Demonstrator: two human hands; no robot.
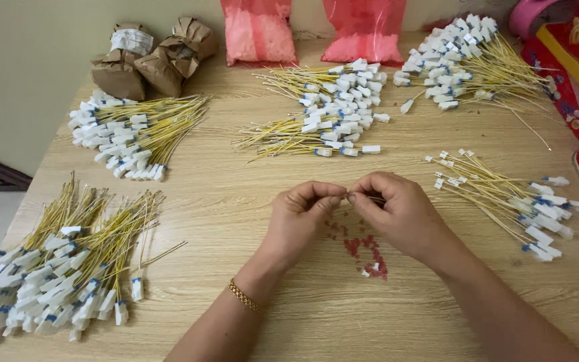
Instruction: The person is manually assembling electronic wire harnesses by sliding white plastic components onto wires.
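My left hand and my right hand meet fingertip to fingertip over the middle of the wooden table. Between them they pinch the thin end of a yellow wire, which is mostly hidden under my right fingers. My left thumb and forefinger are closed at the wire's tip; whether they hold a small piece there I cannot tell. Just below the hands lies a scatter of tiny red pieces. A gold bracelet sits on my left wrist.
Piles of yellow wires with white and blue connectors lie around: near left, far left, far centre, far right and right. Brown paper bundles, pink bags and red boxes line the back and right.
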